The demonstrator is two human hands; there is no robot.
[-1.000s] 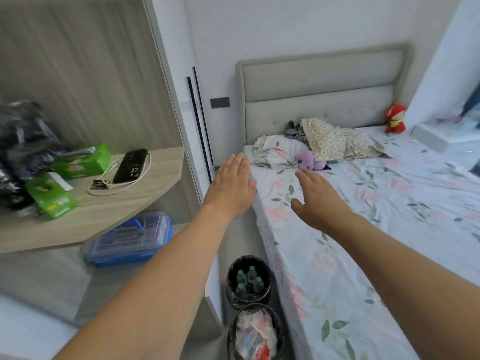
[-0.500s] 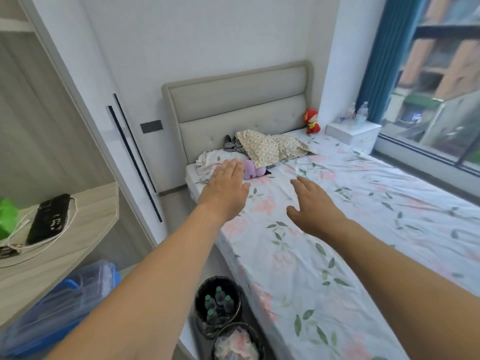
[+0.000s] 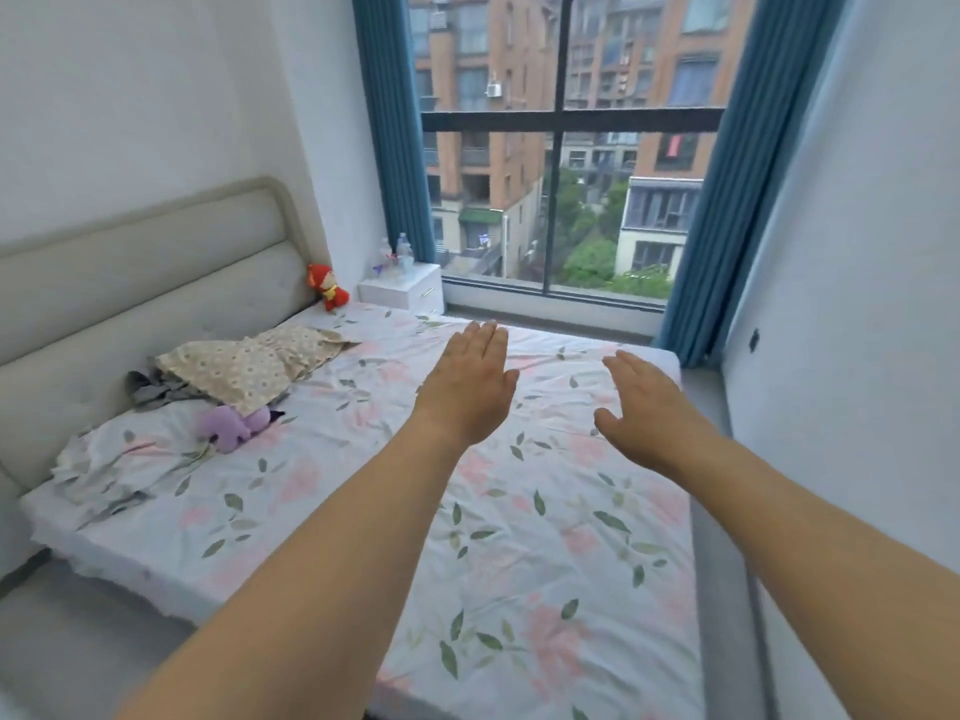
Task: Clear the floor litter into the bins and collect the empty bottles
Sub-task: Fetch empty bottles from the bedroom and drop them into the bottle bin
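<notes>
My left hand (image 3: 470, 384) is held out flat over the bed, palm down, fingers together and holding nothing. My right hand (image 3: 641, 407) is stretched out beside it, also palm down and empty, thumb apart. Two clear plastic bottles (image 3: 397, 252) stand on a white nightstand (image 3: 405, 288) at the far corner by the window. No bin and no floor litter are in view.
A bed with a floral sheet (image 3: 519, 511) fills the middle. On it lie a patterned cloth (image 3: 249, 363), a purple plush (image 3: 231, 426) and a red plush (image 3: 327, 285). Grey floor (image 3: 67, 636) lies at the lower left. A window with blue curtains (image 3: 395, 122) is ahead, a white wall (image 3: 857, 304) on the right.
The view has swung to the right, from the shelf and the two bins beside the bed toward the window. Both hands stayed open and outstretched. The bins have left the view.
</notes>
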